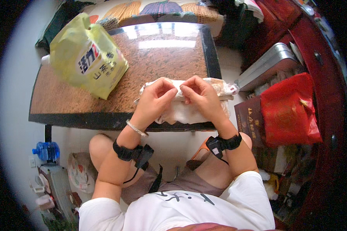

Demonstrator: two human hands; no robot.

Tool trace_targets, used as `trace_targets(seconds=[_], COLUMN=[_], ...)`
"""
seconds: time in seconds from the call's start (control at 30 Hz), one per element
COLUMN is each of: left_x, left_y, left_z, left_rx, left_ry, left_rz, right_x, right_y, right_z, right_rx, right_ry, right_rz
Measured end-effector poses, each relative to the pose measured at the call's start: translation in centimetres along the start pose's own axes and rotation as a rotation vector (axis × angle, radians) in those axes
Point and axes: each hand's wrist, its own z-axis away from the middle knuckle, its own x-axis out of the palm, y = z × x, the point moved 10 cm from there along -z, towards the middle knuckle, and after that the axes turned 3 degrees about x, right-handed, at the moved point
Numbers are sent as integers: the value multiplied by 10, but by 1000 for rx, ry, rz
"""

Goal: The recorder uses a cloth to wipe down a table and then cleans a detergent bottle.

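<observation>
A white cloth with brown and dark patches (219, 85) lies bunched at the table's near right edge. Over it, my left hand (155, 101) and my right hand (205, 99) are close together, thumb and fingers of each pinched. Their fingertips almost meet above the middle of the cloth. Whatever sits between the fingertips is too small or hidden to make out; it may be a fold of the cloth. Part of the cloth hangs toward me below the hands.
A brown, dark-edged table (135, 57) spans the front. On its left stands a large yellow-green pouch (69, 73). Beside its right edge are a red bag (289, 109) and a silver case (268, 65). A blue water bottle (47, 151) stands at lower left.
</observation>
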Motion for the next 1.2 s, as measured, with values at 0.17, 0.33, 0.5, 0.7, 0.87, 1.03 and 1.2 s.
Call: trace_targets(seconds=[0.17,0.33,0.5,0.7,0.87,1.03,1.2], left_x=[-6,-1,7,12,13,15,3], left_y=[0,-2,1,3,1,12,15], left_z=[7,5,1,6,10,12,9], left_rx=[-44,-51,-16,51,116,164,212], left_ry=[38,11,-36,-104,-154,-93,49], left_rz=[42,40,24,-99,-509,-710,-441], right_x=[19,19,26,34,35,28,18], right_y=[8,-1,-6,1,15,22,18], right_z=[1,1,4,2,-1,4,0], right_rx=[130,43,95,129,10,120,112], right_ry=[-172,-208,-229,-268,-244,-227,-168], right_rz=[-42,-279,-497,-358,-213,-84,7])
